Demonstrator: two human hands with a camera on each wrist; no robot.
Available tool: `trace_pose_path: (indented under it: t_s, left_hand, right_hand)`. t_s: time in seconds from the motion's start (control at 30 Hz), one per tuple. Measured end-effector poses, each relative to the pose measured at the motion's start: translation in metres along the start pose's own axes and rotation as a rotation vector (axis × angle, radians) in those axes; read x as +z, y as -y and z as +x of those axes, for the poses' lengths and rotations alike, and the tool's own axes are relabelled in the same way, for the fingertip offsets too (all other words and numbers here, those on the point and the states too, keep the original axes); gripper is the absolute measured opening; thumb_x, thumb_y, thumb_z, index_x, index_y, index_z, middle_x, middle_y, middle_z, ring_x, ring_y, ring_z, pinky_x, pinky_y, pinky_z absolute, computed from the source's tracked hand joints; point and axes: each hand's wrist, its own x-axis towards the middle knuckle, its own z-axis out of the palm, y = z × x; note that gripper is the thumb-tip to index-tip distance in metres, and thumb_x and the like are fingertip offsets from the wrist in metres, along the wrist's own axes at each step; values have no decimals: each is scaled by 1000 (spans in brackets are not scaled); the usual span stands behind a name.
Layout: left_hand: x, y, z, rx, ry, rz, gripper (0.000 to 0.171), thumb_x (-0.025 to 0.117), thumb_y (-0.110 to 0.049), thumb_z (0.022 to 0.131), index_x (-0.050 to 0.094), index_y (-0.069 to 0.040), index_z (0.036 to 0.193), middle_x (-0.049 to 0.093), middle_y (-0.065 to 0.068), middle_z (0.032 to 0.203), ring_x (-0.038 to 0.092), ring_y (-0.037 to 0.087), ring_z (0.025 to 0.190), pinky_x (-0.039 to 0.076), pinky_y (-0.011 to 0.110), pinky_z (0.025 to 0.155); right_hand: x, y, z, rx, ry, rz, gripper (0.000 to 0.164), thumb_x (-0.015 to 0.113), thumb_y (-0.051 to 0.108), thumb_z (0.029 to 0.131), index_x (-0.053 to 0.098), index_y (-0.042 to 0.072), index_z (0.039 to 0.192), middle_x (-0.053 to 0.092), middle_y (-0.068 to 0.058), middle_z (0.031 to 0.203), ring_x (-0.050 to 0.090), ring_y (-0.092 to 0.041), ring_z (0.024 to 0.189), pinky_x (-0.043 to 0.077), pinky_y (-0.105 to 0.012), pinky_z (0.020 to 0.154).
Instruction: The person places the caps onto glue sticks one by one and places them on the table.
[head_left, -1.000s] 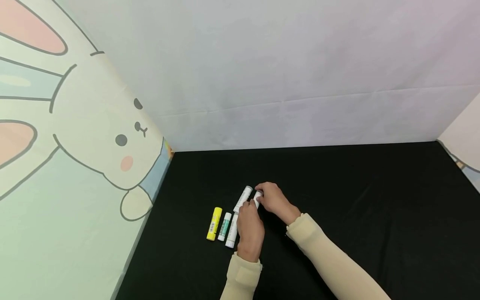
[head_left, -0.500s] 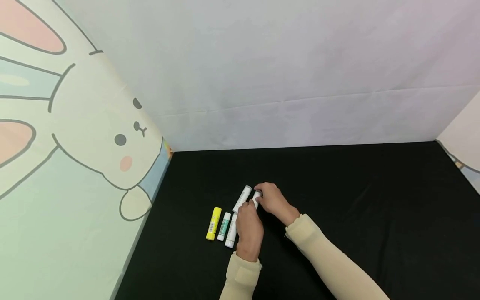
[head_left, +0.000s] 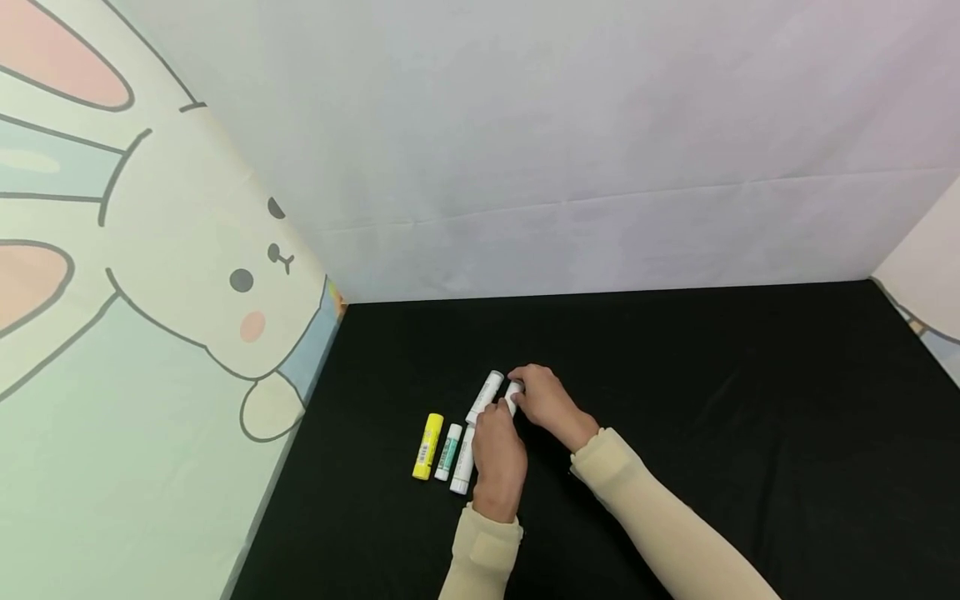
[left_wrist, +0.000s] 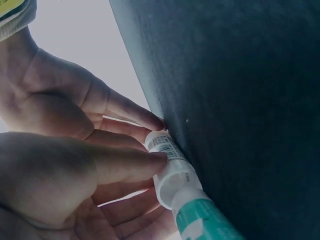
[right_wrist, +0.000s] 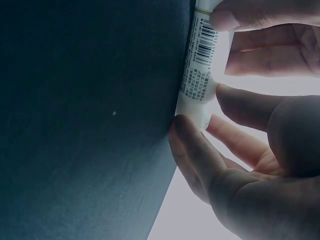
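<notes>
Both hands are on one white glue stick (head_left: 513, 398) lying on the black cloth. My left hand (head_left: 500, 458) pinches its near part, the thumb lying along its side in the left wrist view. At the far end, my right hand (head_left: 552, 406) holds it between thumb and fingers. Its printed barcode label (right_wrist: 205, 45) shows in the right wrist view. Another white glue stick (head_left: 485, 397) lies just left of the held one. A third white glue stick (head_left: 462, 467) is partly hidden by my left hand. Farther left are a small green-and-white glue stick (head_left: 448, 452) and a yellow glue stick (head_left: 428, 447).
Black cloth (head_left: 712, 417) covers the table and stretches far to the right of the hands. A pale wall sheet (head_left: 562, 150) rises at the back edge. On the left stands a panel with a rabbit drawing (head_left: 180, 250).
</notes>
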Motion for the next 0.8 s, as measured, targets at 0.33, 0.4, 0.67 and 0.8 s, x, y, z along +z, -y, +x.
trace_pose_path:
  t_s: [0.33, 0.4, 0.67, 0.8]
  left_hand:
    - [3, 4, -1, -4, 10, 13, 36, 76, 10, 90, 71, 5, 125, 71, 20, 108, 69, 34, 99, 60, 43, 83]
    - [3, 5, -2, 0, 5, 14, 37, 75, 10, 91, 70, 6, 127, 70, 20, 110, 69, 35, 100, 60, 43, 84]
    - [0, 6, -4, 14, -6, -1, 39, 77, 10, 89, 69, 7, 127, 71, 21, 111, 68, 36, 101, 60, 44, 85]
    - [-1, 6, -5, 36, -34, -6, 37, 76, 11, 89, 70, 8, 125, 71, 21, 109, 69, 36, 98, 60, 44, 84]
  right_hand:
    - [3, -4, -3, -33, 3, 24, 38, 70, -3, 99, 66, -3, 137, 66, -22, 136, 68, -32, 112, 58, -41, 89]
    - [4, -6, -4, -46, -4, 33, 40, 71, -2, 99, 65, -2, 139, 65, -22, 136, 69, -31, 111, 59, -41, 88]
    - [6, -14, -9, -59, -14, 63, 42, 72, -1, 98, 64, -2, 140, 64, -23, 136, 69, -32, 113, 60, -42, 90]
    - [4, -15, -12, -52, -20, 70, 43, 73, 0, 98, 64, -1, 141, 63, -23, 140, 69, -35, 117, 60, -43, 94]
